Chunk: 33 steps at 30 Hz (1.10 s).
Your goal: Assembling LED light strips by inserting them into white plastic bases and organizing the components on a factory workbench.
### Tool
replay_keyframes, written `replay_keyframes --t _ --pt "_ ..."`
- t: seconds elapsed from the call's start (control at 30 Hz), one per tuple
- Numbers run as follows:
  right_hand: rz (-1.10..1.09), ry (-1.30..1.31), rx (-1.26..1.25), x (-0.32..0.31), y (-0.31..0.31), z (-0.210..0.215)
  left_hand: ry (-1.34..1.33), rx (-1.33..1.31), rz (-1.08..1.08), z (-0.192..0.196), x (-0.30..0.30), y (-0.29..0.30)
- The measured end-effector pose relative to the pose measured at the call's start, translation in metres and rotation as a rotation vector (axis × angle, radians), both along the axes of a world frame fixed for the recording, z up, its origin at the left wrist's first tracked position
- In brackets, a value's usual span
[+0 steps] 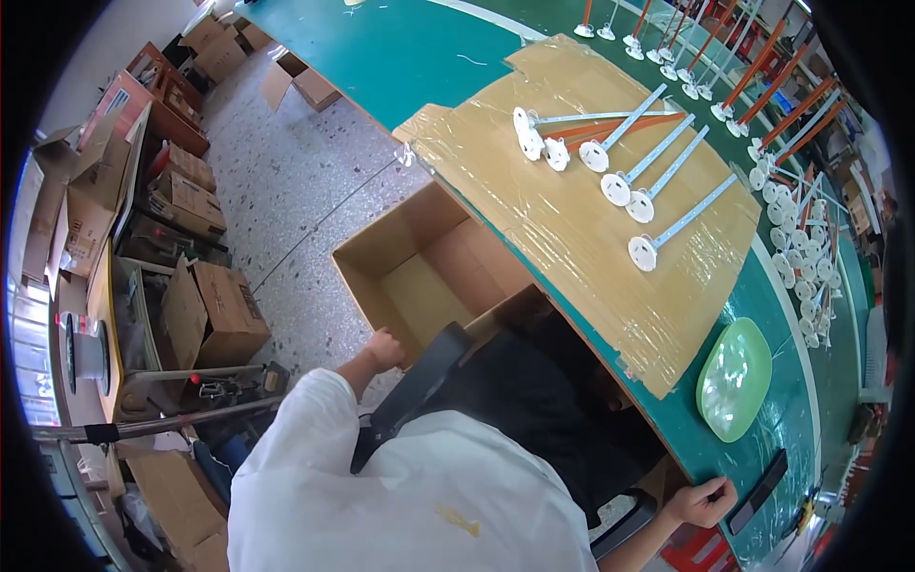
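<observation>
My left hand (385, 350) is closed beside the near rim of an open cardboard box (376, 286); what its fingers hold, if anything, is hidden. At the table's front edge on the right, my right hand (705, 502) is loosely curled with nothing visible in it. A black phone (759, 492) lies on the table just beyond that hand. Farther off is a shiny green plastic tray (734, 381). Several white disc-ended rods lie on a flattened cardboard sheet (591, 267), among them a light-blue strip with a white perforated disc (642, 253).
The green table (381, 48) runs diagonally across the view. Several disc-based rods (753, 71) stand upright toward the back right, near a pile of white discs (805, 257). Cartons (214, 315) and a metal rail (181, 419) fill the left. A black armrest (410, 391) is close to my left arm.
</observation>
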State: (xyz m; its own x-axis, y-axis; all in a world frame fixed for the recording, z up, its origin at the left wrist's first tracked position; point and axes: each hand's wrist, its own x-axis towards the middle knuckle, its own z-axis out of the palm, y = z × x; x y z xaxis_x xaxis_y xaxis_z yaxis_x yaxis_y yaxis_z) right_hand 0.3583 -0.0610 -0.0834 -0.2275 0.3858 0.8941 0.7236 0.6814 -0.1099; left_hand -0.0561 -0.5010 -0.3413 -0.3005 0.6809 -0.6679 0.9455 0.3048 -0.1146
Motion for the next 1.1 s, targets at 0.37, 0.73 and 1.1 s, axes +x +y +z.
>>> replay_keyframes --t 0.37,0.73,1.1 --pt "0.044 -0.047 -0.087 -0.015 -0.008 0.017 -0.065 -0.083 0.356 -0.087 0.008 -0.082" --pt "-0.002 -0.007 -0.144 -0.016 -0.009 0.02 0.118 -0.347 -0.024 -0.034 -0.04 -0.129" --pt "0.009 -0.006 -0.078 -0.016 -0.004 0.026 -0.008 0.015 0.473 0.03 -0.12 -0.064"
